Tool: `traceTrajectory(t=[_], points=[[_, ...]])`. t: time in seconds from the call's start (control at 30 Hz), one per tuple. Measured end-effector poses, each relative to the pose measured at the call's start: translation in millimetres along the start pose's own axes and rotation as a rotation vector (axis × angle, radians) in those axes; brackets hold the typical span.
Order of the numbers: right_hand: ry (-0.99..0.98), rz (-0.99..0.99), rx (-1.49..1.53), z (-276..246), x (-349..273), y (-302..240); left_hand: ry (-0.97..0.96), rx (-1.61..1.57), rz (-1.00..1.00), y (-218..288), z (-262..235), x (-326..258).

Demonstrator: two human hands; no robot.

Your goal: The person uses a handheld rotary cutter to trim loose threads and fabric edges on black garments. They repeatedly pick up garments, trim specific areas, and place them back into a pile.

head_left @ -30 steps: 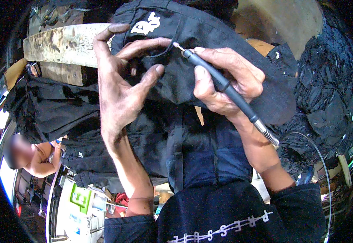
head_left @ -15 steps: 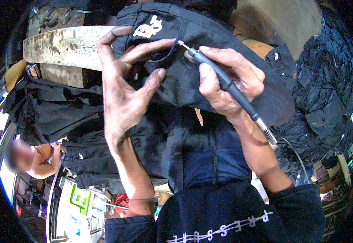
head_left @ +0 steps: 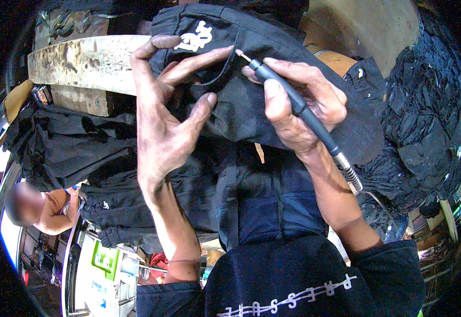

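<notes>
The black garment (head_left: 294, 79) lay at the upper middle, before the person, its left edge meeting a pale, stained board (head_left: 88, 59) whose far end was hidden; the board perhaps served to back the cloth. The left hand (head_left: 164, 134) was spread, not clenched: its thumb stood clear, one bent finger rested by the garment's left edge, and another reached along a curved pocket edge (head_left: 222, 71). That reach seemed meant to hold the edge taut and lifted; whether any half-hidden fingers pinched the cloth, I could not tell. The right hand (head_left: 307, 108) gripped a dark pen-shaped tool (head_left: 296, 100) between thumb and fingers, much as one holds a pencil, likely for fine control. Its slim metal tip sat right by the left hand's outstretched fingertip, at the top of the pocket edge; whether it touched the cloth was unclear. The tool's back end, with a metal spring, slanted over the right wrist, which probably kept it out of the way. The garment itself looked matt and soft, smooth toward its rounded right side and creased below the pocket, with a raised-looking white emblem (head_left: 194, 37) above the opening.
</notes>
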State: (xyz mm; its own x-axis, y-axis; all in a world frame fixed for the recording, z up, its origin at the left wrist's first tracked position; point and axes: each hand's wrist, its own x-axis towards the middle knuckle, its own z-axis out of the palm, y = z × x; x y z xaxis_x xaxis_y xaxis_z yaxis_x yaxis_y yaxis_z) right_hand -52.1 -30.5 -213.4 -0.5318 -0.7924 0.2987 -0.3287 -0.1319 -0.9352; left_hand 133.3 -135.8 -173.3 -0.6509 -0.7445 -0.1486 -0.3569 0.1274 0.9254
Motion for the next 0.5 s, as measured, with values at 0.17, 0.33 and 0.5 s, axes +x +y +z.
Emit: traceTrajectory(t=[0.17,0.33,0.5], points=[[-0.005,0.047,0.002,-1.3,-2.1,1.5,-0.003,0.08,-0.023,3.1,-1.1,-1.4],[-0.002,0.113,0.047,-2.1,-1.5,-0.9,0.007,0.124,-0.009,3.5,-1.2,-1.3],[-0.126,0.16,0.068,-8.1,-1.0,-6.1,0.009,0.103,-0.029,5.9,-0.3,-3.2]])
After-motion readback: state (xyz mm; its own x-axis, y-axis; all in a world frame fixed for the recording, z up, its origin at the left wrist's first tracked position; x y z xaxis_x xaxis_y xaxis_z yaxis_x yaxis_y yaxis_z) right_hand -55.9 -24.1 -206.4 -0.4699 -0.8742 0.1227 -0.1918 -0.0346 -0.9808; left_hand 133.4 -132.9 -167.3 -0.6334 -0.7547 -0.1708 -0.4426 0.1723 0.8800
